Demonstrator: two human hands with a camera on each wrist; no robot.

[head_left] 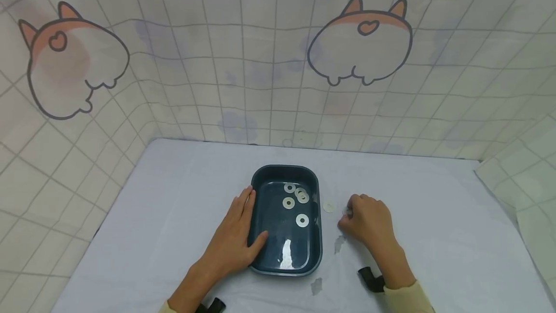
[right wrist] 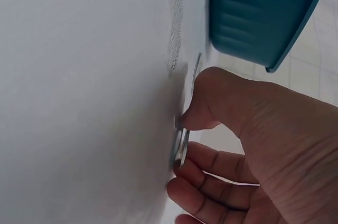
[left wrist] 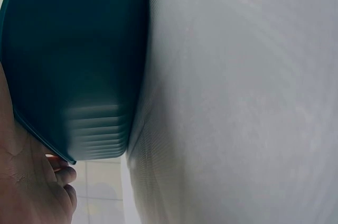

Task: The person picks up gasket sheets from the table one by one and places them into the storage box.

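Observation:
A dark teal tray (head_left: 278, 226) stands on the white-covered table, with several flat metal washers (head_left: 302, 220) lying in its far half. My left hand (head_left: 232, 243) rests along the tray's left side, fingers extended and thumb over the rim; the left wrist view shows the palm against the outer edge. To the right of the tray, my right hand (head_left: 368, 220) is down at the cloth. Between thumb and fingers it pinches a washer (right wrist: 183, 147) tilted up on edge, mostly hidden in the head view. Another washer (head_left: 328, 206) lies flat between tray and right hand.
Two grey patches (head_left: 316, 286) mark the white cloth (head_left: 187, 206) near the tray's right side. A tile-patterned curtain (head_left: 269, 71) with cartoon animals rises behind the table and along both sides. Black wrist-worn devices (head_left: 371, 279) sit by each forearm.

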